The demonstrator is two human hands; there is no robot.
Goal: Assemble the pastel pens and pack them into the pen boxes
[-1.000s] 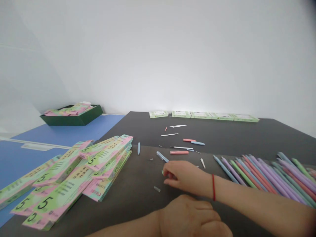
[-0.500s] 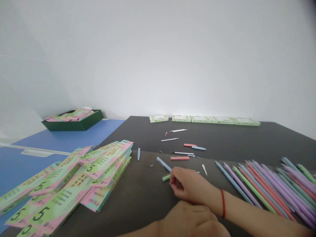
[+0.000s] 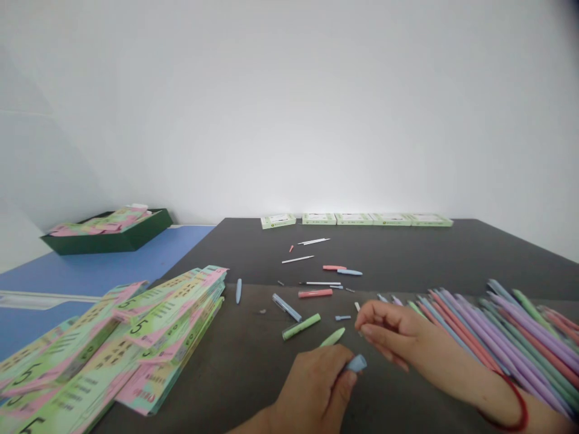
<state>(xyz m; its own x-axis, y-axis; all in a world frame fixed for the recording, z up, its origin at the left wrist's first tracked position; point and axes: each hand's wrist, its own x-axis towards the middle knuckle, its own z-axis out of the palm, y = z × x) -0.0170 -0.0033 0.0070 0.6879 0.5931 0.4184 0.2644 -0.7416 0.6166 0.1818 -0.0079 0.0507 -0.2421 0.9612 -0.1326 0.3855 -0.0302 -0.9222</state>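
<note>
My left hand is closed around a light blue pen barrel, whose end shows past the thumb and forefinger. To its right, my right hand hovers with fingers curled and thumb against forefinger; whether something small is between them I cannot make out. Just beyond the left hand lie a pointed green pen part and a green pen cap. A blue pen cap with a clip, a red pen cap and a small blue plug lie farther off.
Flat pink-and-green boxes are piled at left. Many coloured pens lie at right. White refills and loose pen parts lie mid-table. Several pale green boxes line the back edge; a dark green tray stands at far left.
My right hand has moved right, off the green cap. My left hand has turned and come up, so the blue barrel in it now shows. The whole view has shifted slightly.
</note>
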